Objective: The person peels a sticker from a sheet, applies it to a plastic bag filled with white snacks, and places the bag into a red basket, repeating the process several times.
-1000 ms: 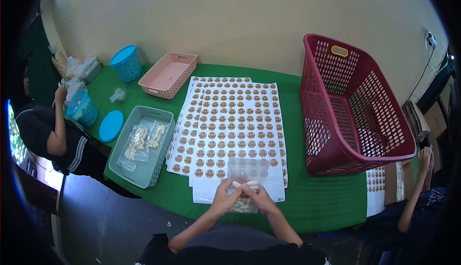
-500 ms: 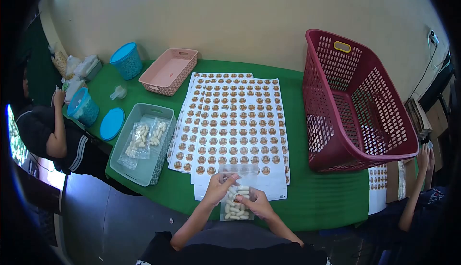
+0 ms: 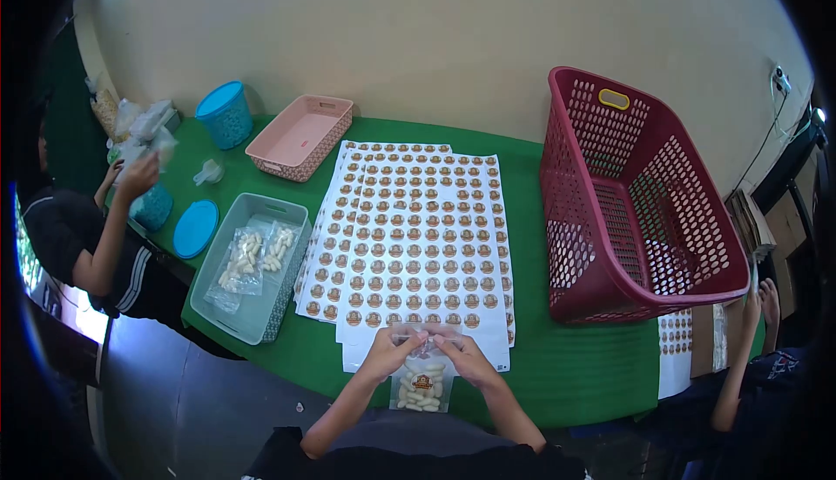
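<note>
Between my hands is a clear plastic pouch (image 3: 421,389) filled with white capsule-shaped pieces, with a round brown sticker on its front. My left hand (image 3: 389,354) pinches the upper left of the pouch. On the upper right, my right hand (image 3: 464,360) pinches it too, the thumbs close together near the top. Beneath the pouch's top edge lie stacked sheets of round brown stickers (image 3: 418,245), with a few gaps in the rows. To the left, a grey-green basket (image 3: 237,316) holds several filled pouches (image 3: 242,261).
A large maroon laundry basket (image 3: 601,258) stands on the right of the green table (image 3: 575,367). Further back are a pink basket (image 3: 300,136), a blue-lidded tub (image 3: 225,114) and a blue lid (image 3: 196,228). A person (image 3: 83,236) works at left; another person's hands (image 3: 759,303) show at right.
My right hand has moved from the pouch's front up to its top edge, uncovering the sticker. The person at left has raised a hand holding a clear bag.
</note>
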Motion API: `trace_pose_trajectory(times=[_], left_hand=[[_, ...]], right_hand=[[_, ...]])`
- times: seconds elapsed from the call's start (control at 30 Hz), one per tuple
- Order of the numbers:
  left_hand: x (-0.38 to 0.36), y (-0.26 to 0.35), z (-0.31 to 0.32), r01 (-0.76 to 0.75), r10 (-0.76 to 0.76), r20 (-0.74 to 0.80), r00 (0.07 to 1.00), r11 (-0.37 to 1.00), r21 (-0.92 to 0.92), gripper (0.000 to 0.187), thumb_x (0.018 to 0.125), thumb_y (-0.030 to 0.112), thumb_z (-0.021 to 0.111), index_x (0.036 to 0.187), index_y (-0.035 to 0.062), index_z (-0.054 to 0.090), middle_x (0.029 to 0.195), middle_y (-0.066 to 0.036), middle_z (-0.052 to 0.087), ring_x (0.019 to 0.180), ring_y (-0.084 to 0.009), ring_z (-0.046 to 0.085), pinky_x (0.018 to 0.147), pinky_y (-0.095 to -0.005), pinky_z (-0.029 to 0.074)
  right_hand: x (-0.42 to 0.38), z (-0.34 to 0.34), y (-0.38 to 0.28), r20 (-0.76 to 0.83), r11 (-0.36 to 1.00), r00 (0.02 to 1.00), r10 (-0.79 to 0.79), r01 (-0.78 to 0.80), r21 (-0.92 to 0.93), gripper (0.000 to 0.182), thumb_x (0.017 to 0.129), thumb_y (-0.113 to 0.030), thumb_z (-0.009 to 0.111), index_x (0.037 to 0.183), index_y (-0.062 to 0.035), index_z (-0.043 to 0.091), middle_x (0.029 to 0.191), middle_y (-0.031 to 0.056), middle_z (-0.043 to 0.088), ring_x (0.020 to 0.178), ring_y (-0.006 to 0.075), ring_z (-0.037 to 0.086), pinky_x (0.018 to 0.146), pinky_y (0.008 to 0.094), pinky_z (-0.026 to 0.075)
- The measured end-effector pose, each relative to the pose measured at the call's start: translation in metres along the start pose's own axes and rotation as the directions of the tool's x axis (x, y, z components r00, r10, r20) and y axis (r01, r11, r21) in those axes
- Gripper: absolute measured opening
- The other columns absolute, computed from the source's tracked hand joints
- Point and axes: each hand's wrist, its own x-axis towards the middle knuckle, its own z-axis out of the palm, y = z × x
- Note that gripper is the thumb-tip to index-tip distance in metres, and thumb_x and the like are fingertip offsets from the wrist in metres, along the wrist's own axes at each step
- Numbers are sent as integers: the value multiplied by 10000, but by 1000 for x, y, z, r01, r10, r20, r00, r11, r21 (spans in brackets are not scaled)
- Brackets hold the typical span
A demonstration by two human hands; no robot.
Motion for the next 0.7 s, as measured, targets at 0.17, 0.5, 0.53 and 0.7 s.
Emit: trace_pose_trajectory(times=[0.17,0.5,0.53,0.7], left_hand=[[-3,5,-1,4,-6,18,1000,997,79,238,804,178,532,882,-43,567,774,-83,587,712,-119,555,633,-224,435],[4,-1,13,99,-95,-27,995,951,293,292,854,161,434,1009,-77,501,907,-122,581,840,-180,570,742,-264,450],[8,-4,12,95,-92,-25,995,951,295,292,854,161,434,1009,-77,501,907,-122,581,840,-180,570,742,-264,450],[25,-6,10,-34,7,129,992,978,206,291,864,146,403,1060,-52,486,895,-108,589,823,-164,571,745,-266,447]], right_hand=[[6,-4,19,-87,990,995,-54,42,-132,262,831,-171,475,997,20,540,936,90,568,852,137,528,764,249,401],[6,-8,40,-406,941,883,-236,103,-324,103,739,-79,599,787,13,607,699,55,587,664,83,526,619,215,408],[6,-12,40,-407,940,881,-240,106,-324,103,739,-79,599,787,13,607,699,55,587,664,83,526,619,215,408],[8,-38,21,-279,988,959,-43,-1,-157,165,768,-112,570,842,33,596,756,67,604,713,108,549,653,220,422]])
